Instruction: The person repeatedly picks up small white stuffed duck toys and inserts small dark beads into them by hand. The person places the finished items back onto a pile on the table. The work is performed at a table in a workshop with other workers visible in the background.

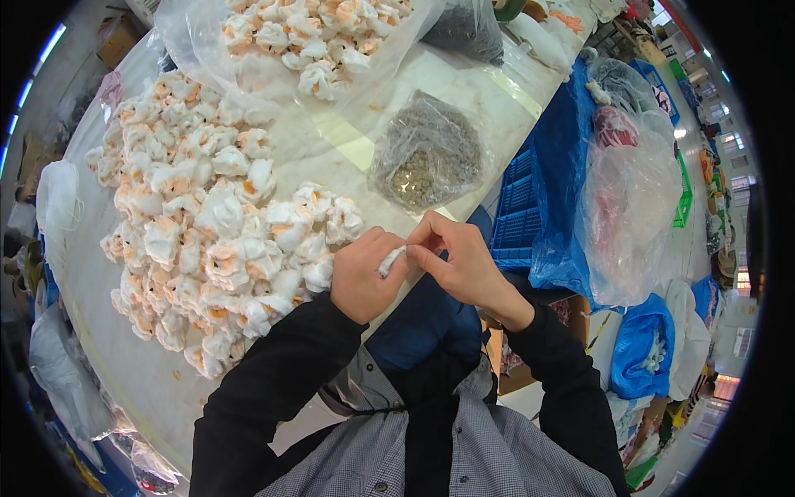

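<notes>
My left hand [364, 275] is closed around a small white fluffy piece [391, 262], part of which shows between the thumb and forefinger. Right beside it, my right hand [460, 263] pinches thumb and forefinger together at the piece's edge. Whatever sits between those right fingertips is too small to make out. Both hands are over the near edge of the pale marbled table [331, 178]. To the left of my left hand lies a large heap of small white plush pieces with peach-orange patches [207, 224].
Beyond my hands a clear bag of small grey-brown bits [426, 153] rests on the table. Farther back are an open clear bag of more plush pieces [319, 41] and a dark-filled bag [465, 33]. Blue crates [517, 207] and a stuffed clear bag [633, 199] stand at right.
</notes>
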{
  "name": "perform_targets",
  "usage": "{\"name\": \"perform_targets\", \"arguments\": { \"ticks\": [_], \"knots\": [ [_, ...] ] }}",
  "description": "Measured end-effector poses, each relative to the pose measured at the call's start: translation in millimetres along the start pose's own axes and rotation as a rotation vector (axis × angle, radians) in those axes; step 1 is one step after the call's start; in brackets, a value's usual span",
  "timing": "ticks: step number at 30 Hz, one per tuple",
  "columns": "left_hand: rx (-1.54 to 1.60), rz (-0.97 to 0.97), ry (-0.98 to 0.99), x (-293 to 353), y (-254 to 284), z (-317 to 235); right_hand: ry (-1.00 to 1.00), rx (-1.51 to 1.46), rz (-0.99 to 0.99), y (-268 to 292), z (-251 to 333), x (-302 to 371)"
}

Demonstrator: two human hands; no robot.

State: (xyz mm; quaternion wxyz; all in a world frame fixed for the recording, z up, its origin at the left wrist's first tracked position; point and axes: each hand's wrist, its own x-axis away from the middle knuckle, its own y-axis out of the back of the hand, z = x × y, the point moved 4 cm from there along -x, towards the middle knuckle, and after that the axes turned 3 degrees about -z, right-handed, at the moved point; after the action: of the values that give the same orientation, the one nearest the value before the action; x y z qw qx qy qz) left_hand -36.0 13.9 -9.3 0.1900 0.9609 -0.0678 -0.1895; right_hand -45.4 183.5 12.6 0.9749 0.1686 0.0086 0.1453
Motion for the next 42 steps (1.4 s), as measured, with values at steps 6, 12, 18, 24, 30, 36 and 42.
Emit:
{"name": "perform_targets", "arguments": {
  "ticks": [6, 12, 18, 24, 30, 36, 42],
  "knots": [
    [-0.032, 0.038, -0.032, -1, 0, 0, -0.007, 0.01, -0.011, 0, 2, 2],
    [0.013, -0.013, -0.036, -1, 1, -1, 0.047, 0.085, -0.055, 2, 10, 2],
    [0.083, -0.061, 0.15, 3, 12, -9, 0.335, 0.46, -0.028, 8, 42, -13],
    [0.224, -0.113, 0.179, 3, 7, -4, 0.678, 0.75, -0.341, 60, 150, -134],
    [0.092, 0.018, 0.014, 9, -8, 8, 0.601, 0.788, -0.079, -68, 144, -199],
    [-0.086, 0.115, -0.016, 11, -20, 2, 0.351, 1.037, 0.003, -145, 70, -240],
    [-0.106, 0.163, 0.015, 12, -20, -1, 0.248, 0.417, 0.205, -98, 101, -186]
  ]
}}
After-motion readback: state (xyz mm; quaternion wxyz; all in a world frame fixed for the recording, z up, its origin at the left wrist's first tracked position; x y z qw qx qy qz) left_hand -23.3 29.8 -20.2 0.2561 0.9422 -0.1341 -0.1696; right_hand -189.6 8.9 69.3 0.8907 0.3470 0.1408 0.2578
